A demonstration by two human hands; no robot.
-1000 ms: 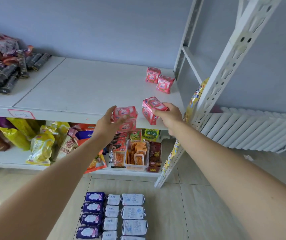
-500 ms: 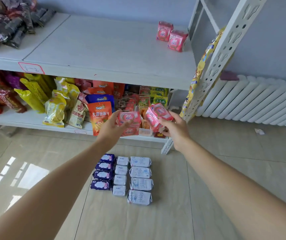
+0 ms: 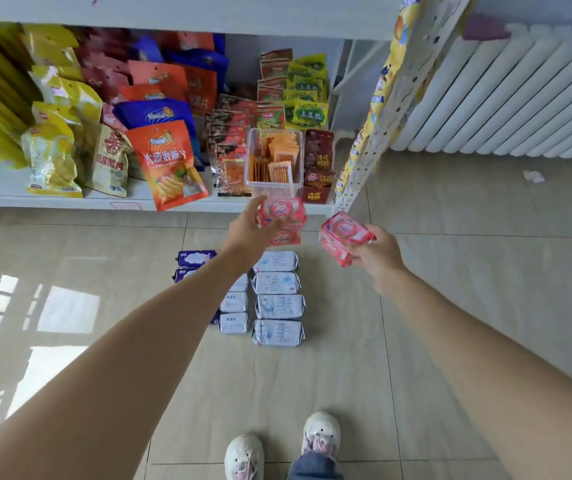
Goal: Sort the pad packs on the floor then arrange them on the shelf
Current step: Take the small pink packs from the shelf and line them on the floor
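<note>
Currently, head view: left hand (image 3: 248, 230) grips pink pad packs (image 3: 282, 220), two stacked by the look of it; right hand (image 3: 376, 259) grips another pink pair (image 3: 343, 235), both held in the air above the floor (image 3: 450, 306). On the floor at 12 o'clock from the shoes (image 3: 320, 434): white packs (image 3: 277, 304) in columns, purple packs (image 3: 196, 258) at their 9 o'clock. Snack shelf (image 3: 52, 199) beyond. Judged step: carrying pink packs, sorting done by colour. Next move needs a free shelf spot, likely above; the upper board (image 3: 208, 15) is barely in view.
</note>
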